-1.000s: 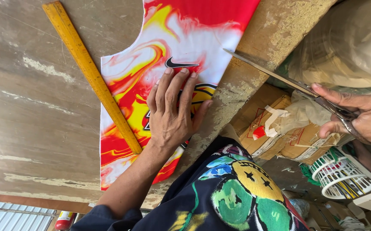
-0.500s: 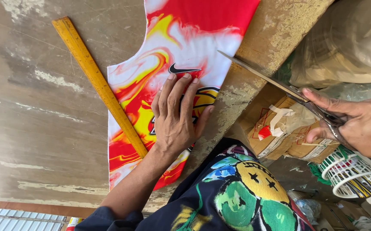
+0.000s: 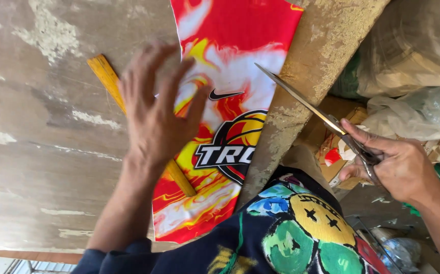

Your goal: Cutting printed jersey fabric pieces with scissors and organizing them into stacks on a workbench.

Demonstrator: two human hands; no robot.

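The printed fabric panel (image 3: 230,127), red, yellow and white with a round emblem, lies flat on the worn wooden desk (image 3: 37,152), its right edge running along the desk's rim close to the person's body. A yellow wooden ruler (image 3: 109,76) lies slanted just beside and partly under the panel's left edge, much of it hidden by the left hand (image 3: 154,116). That hand hangs over the ruler and the panel's left side with its fingers (image 3: 171,86) spread apart and holding nothing; it is blurred, so whether it touches the cloth cannot be told. The right hand (image 3: 397,167) is off the desk's edge, fingers closed around the handles of a long pair of scissors (image 3: 306,104). The blades look closed together, with the tip reaching the panel's right edge near its upper middle.

What could go wrong, as a judgement: with no palm plainly pressing the cloth, the light panel may slide or ruck when the blades meet it, so a cut could wander off its line. The ruler sits loose and could be knocked askew by the moving hand. The sharp tip points towards the spread fingers, so a hurried reach might nick them. The panel's edge at the desk rim could also slip off towards the cardboard boxes (image 3: 331,152) and plastic bags (image 3: 418,111) below
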